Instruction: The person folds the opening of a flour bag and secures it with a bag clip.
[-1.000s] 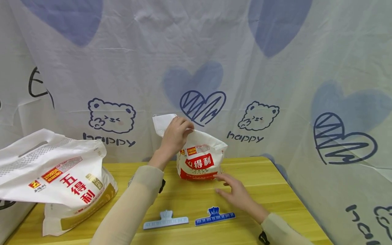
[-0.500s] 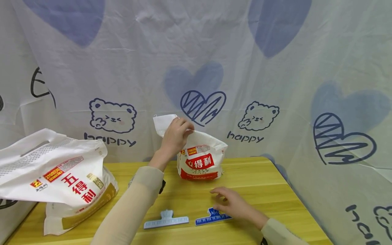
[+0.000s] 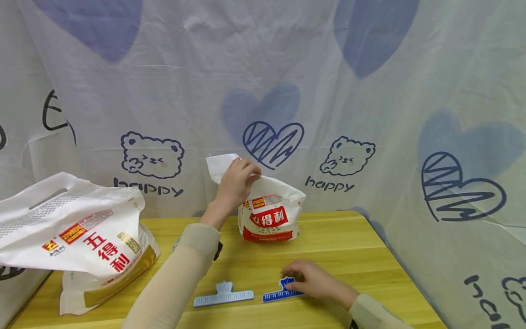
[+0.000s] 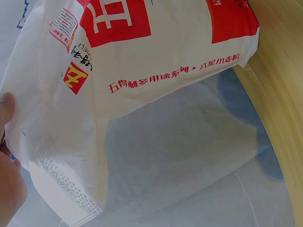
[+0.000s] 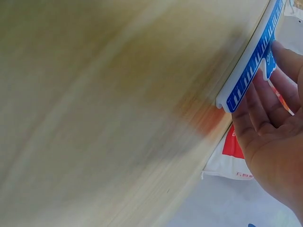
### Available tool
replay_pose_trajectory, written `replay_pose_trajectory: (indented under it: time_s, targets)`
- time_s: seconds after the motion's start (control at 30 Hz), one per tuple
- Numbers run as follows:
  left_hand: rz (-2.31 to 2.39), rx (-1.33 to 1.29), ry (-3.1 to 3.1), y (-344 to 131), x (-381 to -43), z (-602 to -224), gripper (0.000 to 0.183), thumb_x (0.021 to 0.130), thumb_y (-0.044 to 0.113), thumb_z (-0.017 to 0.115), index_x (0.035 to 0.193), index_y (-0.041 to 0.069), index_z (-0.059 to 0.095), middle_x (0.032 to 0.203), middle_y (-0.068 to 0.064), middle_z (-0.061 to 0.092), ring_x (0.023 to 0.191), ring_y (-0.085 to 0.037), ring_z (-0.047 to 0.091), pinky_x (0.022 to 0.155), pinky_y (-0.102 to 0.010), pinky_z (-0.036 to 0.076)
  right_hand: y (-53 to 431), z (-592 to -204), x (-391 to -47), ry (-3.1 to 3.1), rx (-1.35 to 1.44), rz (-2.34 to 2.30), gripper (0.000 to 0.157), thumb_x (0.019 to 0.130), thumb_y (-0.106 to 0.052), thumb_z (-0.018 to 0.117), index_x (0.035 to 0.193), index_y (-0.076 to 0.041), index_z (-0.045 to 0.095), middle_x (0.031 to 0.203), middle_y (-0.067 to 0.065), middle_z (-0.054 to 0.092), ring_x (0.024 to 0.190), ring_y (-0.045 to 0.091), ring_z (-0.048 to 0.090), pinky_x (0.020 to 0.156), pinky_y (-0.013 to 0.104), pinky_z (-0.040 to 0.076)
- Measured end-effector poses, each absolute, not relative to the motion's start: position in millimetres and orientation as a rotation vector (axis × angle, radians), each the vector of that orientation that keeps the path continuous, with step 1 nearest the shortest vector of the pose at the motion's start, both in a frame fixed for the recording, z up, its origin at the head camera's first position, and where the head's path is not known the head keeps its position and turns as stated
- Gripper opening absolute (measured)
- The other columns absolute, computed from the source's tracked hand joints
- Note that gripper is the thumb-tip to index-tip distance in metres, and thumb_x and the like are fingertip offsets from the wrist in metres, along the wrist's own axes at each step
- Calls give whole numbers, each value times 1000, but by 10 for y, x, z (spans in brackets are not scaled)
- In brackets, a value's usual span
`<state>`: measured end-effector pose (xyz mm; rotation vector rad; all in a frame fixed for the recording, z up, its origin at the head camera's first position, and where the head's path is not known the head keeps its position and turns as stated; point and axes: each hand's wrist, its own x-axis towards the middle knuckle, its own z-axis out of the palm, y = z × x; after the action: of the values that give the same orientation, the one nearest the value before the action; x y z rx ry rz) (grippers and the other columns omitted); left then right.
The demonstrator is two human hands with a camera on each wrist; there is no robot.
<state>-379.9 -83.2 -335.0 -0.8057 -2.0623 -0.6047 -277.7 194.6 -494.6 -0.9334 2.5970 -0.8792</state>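
A white flour bag [image 3: 267, 219] with a red label stands at the back of the table. My left hand [image 3: 236, 180] grips its gathered top, and a white flap pokes out to the left of the fingers. In the left wrist view the flour bag [image 4: 142, 61] fills the upper part, with only some of the left hand [image 4: 9, 179] at the edge. Low on the right, my right hand [image 3: 316, 283] has thumb and fingers curled about the crown-shaped handle of a dark blue bag clip [image 3: 279, 296]. The right wrist view has the thumb against the blue clip [image 5: 255, 61], fingers beyond it.
Left of the blue clip lies a light blue clip [image 3: 223, 298] of the same shape. A larger flour bag [image 3: 102, 242] with a gold base leans at the left of the wooden table [image 3: 345, 246]. Printed cloth [image 3: 263, 59] hangs behind and at the sides.
My right hand has come down from beside the flour bag, toward me, onto the blue clip, and its fingers have curled in. The left hand keeps its grip on the bag top.
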Motion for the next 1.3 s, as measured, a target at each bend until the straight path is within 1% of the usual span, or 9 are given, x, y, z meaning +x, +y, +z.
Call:
replay_pose_trajectory:
  time_s: [0.17, 0.27, 0.43, 0.73, 1.17, 1.3]
  targets:
    - [-608, -802, -2066, -829, -3790, -3342, 8, 93, 3, 76, 99, 6, 72, 99, -8, 68, 94, -27, 60, 85, -36, 53, 1952, -4953, -2795, 2582, -933, -878, 24, 98, -26, 74, 119, -16, 73, 108, -13, 67, 93, 2, 59, 83, 27, 53]
    - [-605, -799, -2064, -830, -3793, -3340, 8, 93, 3, 76, 99, 6, 72, 99, -8, 68, 94, -27, 60, 86, -36, 53, 1948, -4953, -2803, 2581, -920, -878, 20, 98, -25, 74, 117, -17, 73, 105, -14, 66, 91, 1, 58, 81, 26, 53]
    - [-606, -802, -2064, -832, -3794, -3339, 8, 93, 4, 76, 99, 6, 72, 99, -8, 68, 94, -26, 60, 86, -37, 53, 1934, -4946, -2802, 2581, -903, -874, 18, 98, -23, 75, 115, -17, 73, 102, -14, 65, 90, 2, 58, 80, 26, 53]
    - [-614, -800, -2080, -829, -3774, -3343, 9, 93, 3, 76, 100, 6, 72, 100, -8, 68, 95, -26, 60, 87, -37, 53, 1928, -4930, -2753, 2572, -869, -901, 16, 97, -21, 76, 112, -18, 73, 97, -14, 66, 84, 2, 59, 74, 24, 53]
    - [-616, -790, -2112, -837, -3781, -3351, 8, 95, 4, 74, 102, 7, 72, 102, -7, 67, 97, -25, 59, 89, -35, 53, 1928, -4917, -2720, 2573, -851, -947, 9, 97, -20, 74, 106, -21, 73, 95, -15, 67, 85, 3, 62, 75, 24, 55]
    - [-614, -787, -2118, -842, -3780, -3353, 8, 95, 4, 74, 103, 7, 72, 102, -7, 67, 97, -25, 58, 89, -35, 53, 1929, -4890, -2703, 2584, -890, -942, 10, 96, -19, 76, 105, -21, 72, 97, -15, 67, 86, 2, 61, 76, 24, 54]
